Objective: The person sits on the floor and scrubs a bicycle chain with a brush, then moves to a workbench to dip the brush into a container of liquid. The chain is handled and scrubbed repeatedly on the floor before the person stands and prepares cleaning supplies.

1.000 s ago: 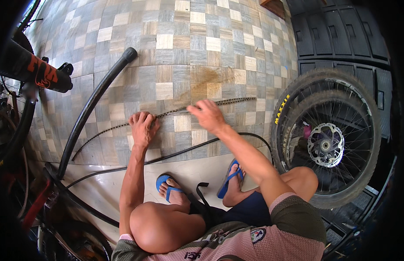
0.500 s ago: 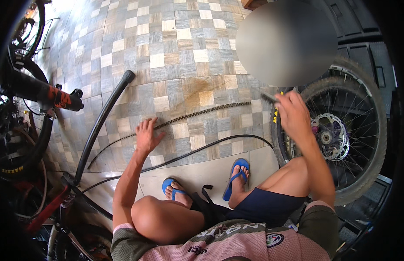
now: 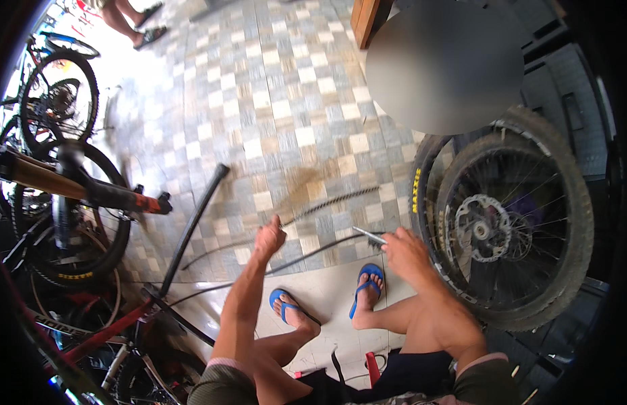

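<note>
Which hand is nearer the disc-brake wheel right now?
Right. The right hand holds a thin metal tool just beside the wheel; the left hand is farther off, over the chain.
</note>
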### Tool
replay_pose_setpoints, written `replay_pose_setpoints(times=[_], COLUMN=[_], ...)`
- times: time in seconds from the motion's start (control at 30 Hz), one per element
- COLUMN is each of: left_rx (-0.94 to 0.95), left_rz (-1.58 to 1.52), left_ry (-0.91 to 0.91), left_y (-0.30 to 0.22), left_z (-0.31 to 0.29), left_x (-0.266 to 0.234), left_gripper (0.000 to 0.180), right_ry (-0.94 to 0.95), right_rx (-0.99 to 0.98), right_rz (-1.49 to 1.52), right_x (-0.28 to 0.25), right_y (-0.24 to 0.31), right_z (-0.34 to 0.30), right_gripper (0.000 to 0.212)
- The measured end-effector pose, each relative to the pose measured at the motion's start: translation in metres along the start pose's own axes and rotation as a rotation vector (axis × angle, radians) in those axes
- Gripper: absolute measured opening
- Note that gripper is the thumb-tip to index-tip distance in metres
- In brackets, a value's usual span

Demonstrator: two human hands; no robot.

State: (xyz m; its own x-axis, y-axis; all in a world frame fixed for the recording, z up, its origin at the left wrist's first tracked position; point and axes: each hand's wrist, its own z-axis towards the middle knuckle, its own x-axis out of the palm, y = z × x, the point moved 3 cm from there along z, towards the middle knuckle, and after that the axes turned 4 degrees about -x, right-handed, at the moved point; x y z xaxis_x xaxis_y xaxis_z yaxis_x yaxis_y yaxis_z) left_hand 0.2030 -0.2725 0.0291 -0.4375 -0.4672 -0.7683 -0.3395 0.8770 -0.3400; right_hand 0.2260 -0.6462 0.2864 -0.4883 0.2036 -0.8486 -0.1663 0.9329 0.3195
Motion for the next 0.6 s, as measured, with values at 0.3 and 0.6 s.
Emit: replay_pose_setpoints(times=[0.3, 0.6], left_rx=[0.191, 0.26], left_rz=[0.064, 0.052], left_ry=[-0.043, -0.111], left_y=[-0.155, -0.27], left_z=[-0.142, -0.285], left_x=[-0.192, -0.367], left_gripper=[0.03, 0.031], right_ry=[-0.245, -0.326], right_rx=[0.283, 0.293], right_rz=[0.342, 0.582], right_x=[0.019, -0.125], right_y=[0.013, 0.049], right_z=[-0.093, -0.264], right_gripper=[0.024, 0.03])
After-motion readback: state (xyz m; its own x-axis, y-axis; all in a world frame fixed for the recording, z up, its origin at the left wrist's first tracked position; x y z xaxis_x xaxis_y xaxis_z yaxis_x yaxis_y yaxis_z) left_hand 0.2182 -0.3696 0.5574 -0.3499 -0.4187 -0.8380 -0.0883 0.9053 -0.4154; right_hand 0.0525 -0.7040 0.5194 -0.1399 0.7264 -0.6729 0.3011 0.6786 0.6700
